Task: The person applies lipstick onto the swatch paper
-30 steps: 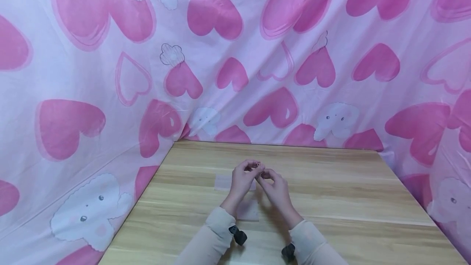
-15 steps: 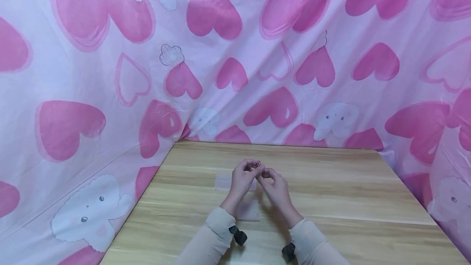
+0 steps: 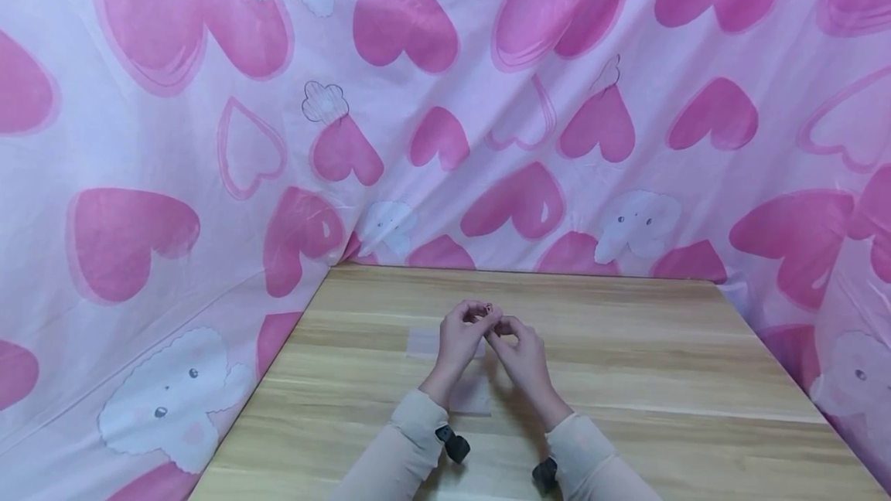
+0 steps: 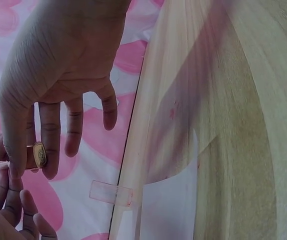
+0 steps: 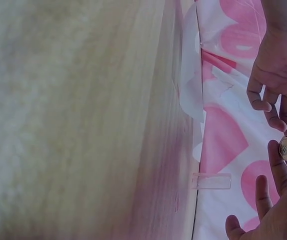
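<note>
"What's the left hand (image 3: 457, 339) doing?"
"Pinching a small gold-ended piece (image 4: 40, 155) above the worktop (image 3: 647, 362), short of its far edge."
"And the right hand (image 3: 524, 358)?"
"Thumb and fingertip grip the piece's other end."

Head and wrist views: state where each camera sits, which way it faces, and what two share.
Head: on the head, looking forward and down at table and cloth; left hand, right hand and sleeves show.
Left wrist: worn there, turned sideways, looking over the table at both hands.
Right wrist: likewise, turned the opposite way; both hands show.
Both wrist views share the piece between the fingers.
</note>
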`<state>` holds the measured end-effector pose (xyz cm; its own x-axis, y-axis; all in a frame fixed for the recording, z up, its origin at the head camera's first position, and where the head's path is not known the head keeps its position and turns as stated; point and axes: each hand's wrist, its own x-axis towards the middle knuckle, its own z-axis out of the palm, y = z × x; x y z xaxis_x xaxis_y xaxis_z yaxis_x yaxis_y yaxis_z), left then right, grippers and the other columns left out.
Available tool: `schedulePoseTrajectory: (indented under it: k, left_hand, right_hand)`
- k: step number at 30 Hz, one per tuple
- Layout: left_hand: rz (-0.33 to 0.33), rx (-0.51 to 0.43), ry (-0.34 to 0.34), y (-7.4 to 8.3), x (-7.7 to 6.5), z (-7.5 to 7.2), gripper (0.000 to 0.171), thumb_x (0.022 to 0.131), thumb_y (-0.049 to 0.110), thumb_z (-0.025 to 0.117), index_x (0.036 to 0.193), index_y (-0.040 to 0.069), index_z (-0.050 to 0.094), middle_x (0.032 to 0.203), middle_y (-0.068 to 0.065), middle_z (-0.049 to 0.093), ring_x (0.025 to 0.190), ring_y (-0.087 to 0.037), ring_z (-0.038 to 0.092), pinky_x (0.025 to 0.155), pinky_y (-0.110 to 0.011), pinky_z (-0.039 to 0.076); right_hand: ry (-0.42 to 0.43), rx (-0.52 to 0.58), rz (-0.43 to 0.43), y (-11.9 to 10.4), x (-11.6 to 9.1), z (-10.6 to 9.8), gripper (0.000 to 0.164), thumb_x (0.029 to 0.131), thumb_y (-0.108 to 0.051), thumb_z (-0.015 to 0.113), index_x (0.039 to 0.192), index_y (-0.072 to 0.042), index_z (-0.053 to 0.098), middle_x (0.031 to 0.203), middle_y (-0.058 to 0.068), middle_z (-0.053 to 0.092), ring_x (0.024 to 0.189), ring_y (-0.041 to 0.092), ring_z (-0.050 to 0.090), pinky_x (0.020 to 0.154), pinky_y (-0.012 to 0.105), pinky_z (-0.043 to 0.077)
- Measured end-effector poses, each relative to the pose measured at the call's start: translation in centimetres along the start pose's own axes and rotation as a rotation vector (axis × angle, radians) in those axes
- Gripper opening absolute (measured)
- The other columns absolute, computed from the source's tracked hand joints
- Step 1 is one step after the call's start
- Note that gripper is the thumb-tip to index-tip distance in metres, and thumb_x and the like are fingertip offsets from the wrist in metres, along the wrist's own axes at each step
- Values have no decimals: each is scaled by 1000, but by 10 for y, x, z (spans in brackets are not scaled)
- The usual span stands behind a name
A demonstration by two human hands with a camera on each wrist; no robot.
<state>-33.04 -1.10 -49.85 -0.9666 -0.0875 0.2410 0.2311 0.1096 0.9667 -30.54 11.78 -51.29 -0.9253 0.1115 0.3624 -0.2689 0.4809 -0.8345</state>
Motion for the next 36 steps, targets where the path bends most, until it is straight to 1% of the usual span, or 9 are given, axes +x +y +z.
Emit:
schedulePoseTrajectory:
  k: [2,7,13,18,23,27,30,36]
  left_hand:
    - [-6,-1,-3,-1,-1,-1,18,83,32,83,92,20,74,90,8,72,84,-15,59,75,-31,50]
    - [-12,1,-9,-4,-3,-3,17,83,34,83,91,21,75,90,8,72,85,-15,59,74,-32,50]
    - [-7,12,-3,-6,-6,-5,20,82,35,84,89,18,75,88,8,72,84,-14,59,75,-30,48]
    - [-14,21,-8,-7,-8,-6,21,82,36,84,89,17,76,89,8,73,82,-13,59,75,-29,48]
    - [-21,34,-12,-7,-8,-6,22,82,37,83,88,17,76,90,9,73,83,-13,59,74,-29,48]
    - [-10,35,-25,-5,-7,-6,23,82,39,83,89,18,76,92,9,73,85,-14,59,77,-31,48]
    - [3,28,-32,-4,-6,-6,22,83,37,82,90,18,75,93,8,73,87,-14,59,79,-32,48]
    - [18,22,-27,-1,-2,-3,18,85,33,81,94,18,75,93,8,72,86,-14,59,78,-31,48]
  right_hand:
    - [-3,-2,13,0,-1,0,21,90,-32,78,103,-17,75,92,-2,74,98,24,64,93,47,43]
    - [-11,0,25,1,-3,0,22,89,-35,78,102,-17,75,92,-2,74,99,25,64,95,49,43]
    - [-21,22,43,3,-8,1,27,89,-43,77,102,-20,75,91,-4,74,100,24,65,94,50,44]
    - [-27,31,35,5,-12,3,27,89,-42,76,104,-20,75,93,-3,74,98,22,67,93,53,47]
    - [-21,30,32,6,-12,3,27,89,-43,76,102,-20,75,93,-3,74,99,23,66,92,52,47]
    - [-15,33,39,4,-11,2,25,89,-42,76,102,-21,75,92,-4,73,101,23,65,93,50,46]
    - [-17,36,36,4,-9,1,24,89,-41,76,102,-20,75,92,-3,73,102,23,65,94,50,46]
    - [-11,45,20,3,-3,0,24,90,-39,76,103,-18,75,93,-2,73,101,23,65,95,52,46]
